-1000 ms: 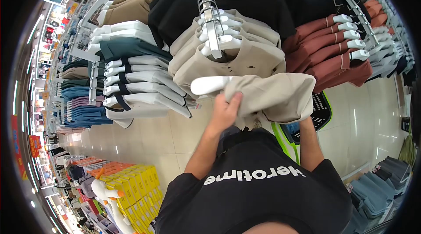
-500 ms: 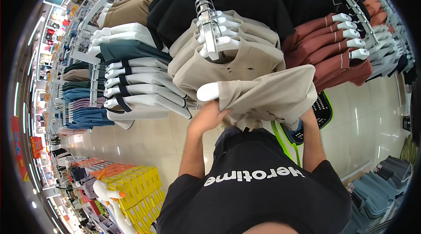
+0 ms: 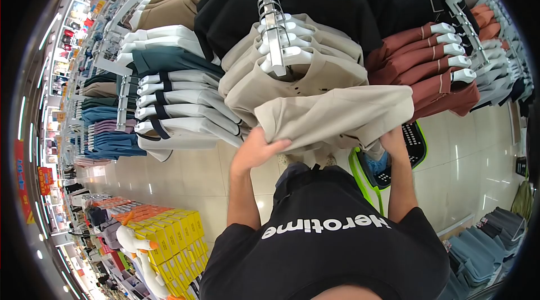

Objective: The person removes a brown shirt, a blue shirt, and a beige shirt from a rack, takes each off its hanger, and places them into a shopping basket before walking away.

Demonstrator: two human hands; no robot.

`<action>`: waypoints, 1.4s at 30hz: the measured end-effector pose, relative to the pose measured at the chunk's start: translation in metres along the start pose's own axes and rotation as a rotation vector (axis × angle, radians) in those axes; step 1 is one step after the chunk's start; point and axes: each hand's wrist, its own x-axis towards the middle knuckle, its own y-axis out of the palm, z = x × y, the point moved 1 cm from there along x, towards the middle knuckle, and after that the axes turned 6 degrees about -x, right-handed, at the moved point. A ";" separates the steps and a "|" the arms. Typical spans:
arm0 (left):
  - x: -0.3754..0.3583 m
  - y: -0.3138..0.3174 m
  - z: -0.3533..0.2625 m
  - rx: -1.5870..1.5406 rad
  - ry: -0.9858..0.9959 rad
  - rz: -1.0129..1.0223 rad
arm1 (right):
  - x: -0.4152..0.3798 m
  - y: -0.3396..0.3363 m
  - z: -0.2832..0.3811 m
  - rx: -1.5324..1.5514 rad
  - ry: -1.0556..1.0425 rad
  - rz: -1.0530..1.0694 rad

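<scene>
A beige shirt (image 3: 337, 114) is stretched sideways in front of my body, below the rack. At its left end my left hand (image 3: 260, 148) grips the cloth, thumb pointing right along the lower edge and the other fingers partly hidden. My right hand (image 3: 392, 140) holds the other end from below, its fingertips covered by fabric. Just beyond the held shirt, several matching beige shirts (image 3: 292, 86) hang on white hangers from a metal rail arm (image 3: 275, 47). Any hanger inside the held shirt is out of sight.
Grey-white shirts (image 3: 185, 111) hang to the left, rust-red shirts (image 3: 436, 86) to the right, black shirts (image 3: 332, 2) behind. A black basket with a green rim (image 3: 417, 142) stands on the floor by my right arm. Yellow boxes (image 3: 180, 232) are stacked at lower left.
The white hanger end that showed at the shirt's left side is now hidden. The shirt has become flatter and wider, its right end shifted slightly right.
</scene>
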 end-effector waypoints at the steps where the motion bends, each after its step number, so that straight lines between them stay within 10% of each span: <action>1: 0.001 0.004 0.000 0.244 0.156 0.058 | 0.002 0.001 0.004 0.000 0.000 0.000; 9: 0.000 -0.040 -0.009 0.204 -0.405 0.117 | 0.013 -0.019 0.028 0.023 0.059 0.160; 14: 0.014 -0.029 -0.001 0.206 -0.044 -0.149 | 0.010 -0.008 0.032 -0.122 -0.023 0.254; 25: 0.026 -0.027 -0.002 0.577 0.072 -0.166 | 0.007 -0.018 0.029 0.085 0.158 0.312; 33: 0.044 0.038 -0.034 0.106 0.230 -0.207 | 0.006 0.030 0.032 -0.348 -0.122 0.366; 36: 0.054 0.082 -0.057 0.061 0.398 -0.125 | 0.000 0.061 0.017 -0.513 -0.040 0.653; 42: 0.029 0.201 -0.060 0.193 0.621 0.338 | -0.016 0.083 0.047 -0.286 -0.170 0.493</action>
